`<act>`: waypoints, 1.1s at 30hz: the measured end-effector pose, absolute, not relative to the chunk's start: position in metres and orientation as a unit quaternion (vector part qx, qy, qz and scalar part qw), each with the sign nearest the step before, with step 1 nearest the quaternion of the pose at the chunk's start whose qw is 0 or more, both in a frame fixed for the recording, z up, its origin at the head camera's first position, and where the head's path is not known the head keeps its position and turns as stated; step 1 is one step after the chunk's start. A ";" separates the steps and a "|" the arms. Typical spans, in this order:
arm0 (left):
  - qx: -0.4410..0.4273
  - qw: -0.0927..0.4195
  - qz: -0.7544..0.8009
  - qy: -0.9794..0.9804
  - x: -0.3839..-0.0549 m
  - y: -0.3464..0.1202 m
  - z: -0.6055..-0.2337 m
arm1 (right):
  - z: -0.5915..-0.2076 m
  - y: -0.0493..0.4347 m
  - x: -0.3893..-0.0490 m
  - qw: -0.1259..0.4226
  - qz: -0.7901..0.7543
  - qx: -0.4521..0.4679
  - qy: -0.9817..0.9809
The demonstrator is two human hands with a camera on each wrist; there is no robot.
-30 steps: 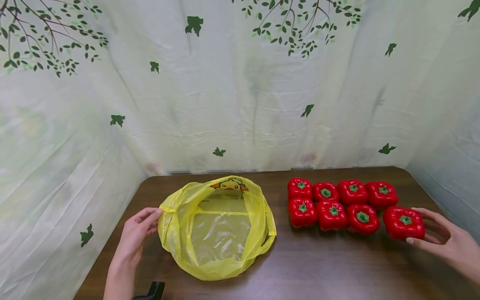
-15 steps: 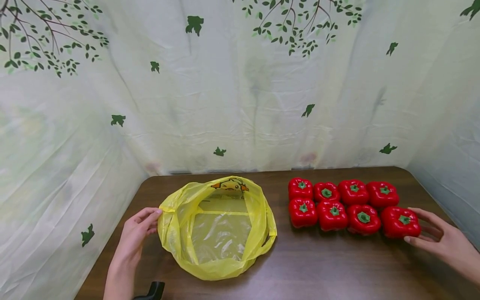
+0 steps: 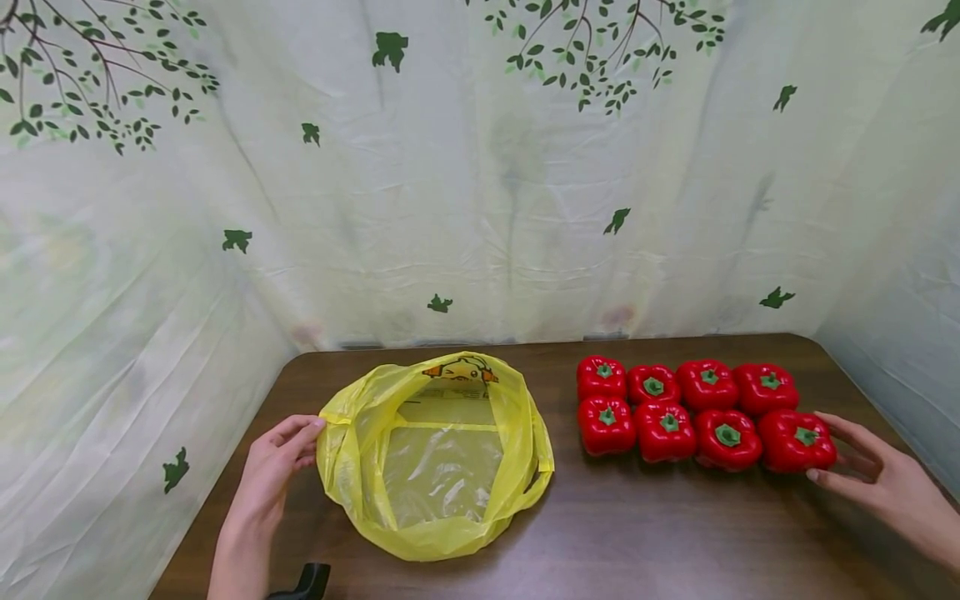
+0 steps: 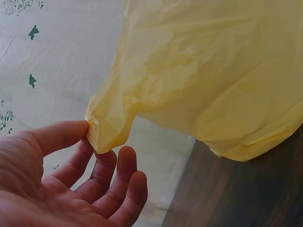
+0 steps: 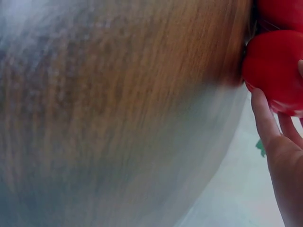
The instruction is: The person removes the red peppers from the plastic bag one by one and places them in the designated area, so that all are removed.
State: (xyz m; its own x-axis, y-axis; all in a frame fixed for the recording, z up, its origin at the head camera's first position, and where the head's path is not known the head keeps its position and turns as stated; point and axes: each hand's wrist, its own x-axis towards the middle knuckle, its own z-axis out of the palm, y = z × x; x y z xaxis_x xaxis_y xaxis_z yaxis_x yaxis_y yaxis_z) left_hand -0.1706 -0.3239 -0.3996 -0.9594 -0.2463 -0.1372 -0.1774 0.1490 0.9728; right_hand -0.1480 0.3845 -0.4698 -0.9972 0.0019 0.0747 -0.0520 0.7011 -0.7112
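Observation:
My left hand (image 3: 273,462) pinches the left edge of a yellow plastic bag (image 3: 337,492), which stands with its mouth spread wide. In the left wrist view, thumb and fingertips hold a gathered corner of the bag (image 4: 111,125). My right hand (image 3: 881,475) grips the near-right red bell pepper (image 3: 795,442) from its right side, thumb in front and a finger behind. This pepper sits against its neighbours on the table. In the right wrist view, the thumb (image 5: 262,111) touches the pepper (image 5: 274,66); the other fingers are partly hidden.
Several more red bell peppers (image 3: 726,439) stand in two rows on the right half of the brown wooden table (image 3: 600,533). A black object (image 3: 307,581) shows at the front edge beside the left forearm. A pale leaf-printed curtain (image 3: 525,250) surrounds the table.
My right hand has moved left and slightly back with its bell pepper, bringing it up against the row. The left hand and the bag have stayed still.

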 end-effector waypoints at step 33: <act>0.141 0.023 -0.632 -0.762 -0.170 -0.321 -0.396 | -0.465 0.378 -0.138 0.104 0.402 -0.010 -0.910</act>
